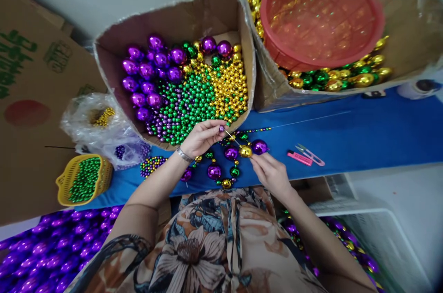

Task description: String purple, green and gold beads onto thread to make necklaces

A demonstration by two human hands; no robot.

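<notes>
My left hand [202, 138] is closed in a pinch on a small purple bead [222, 128], in front of the open bead carton. My right hand [273, 173] has its fingertips closed on a large shiny gold bead [245, 151]. A thin needle or wire [232, 138] runs between the two beads. Just below lies a bead strand [214, 171] with large purple, green and gold balls, curved on the blue cloth [332, 140]. Another large purple bead [259, 146] rests right of the gold one. A thread [311, 121] stretches right from a row of tiny beads [256, 130].
The bead carton [107, 67] holds purple, green and gold beads. A red basket [377, 20] sits in another carton [263, 85]. Thread snips [313, 155] and a pink marker [299, 158] lie right. At left are a yellow basket [62, 187] and plastic bags [79, 113].
</notes>
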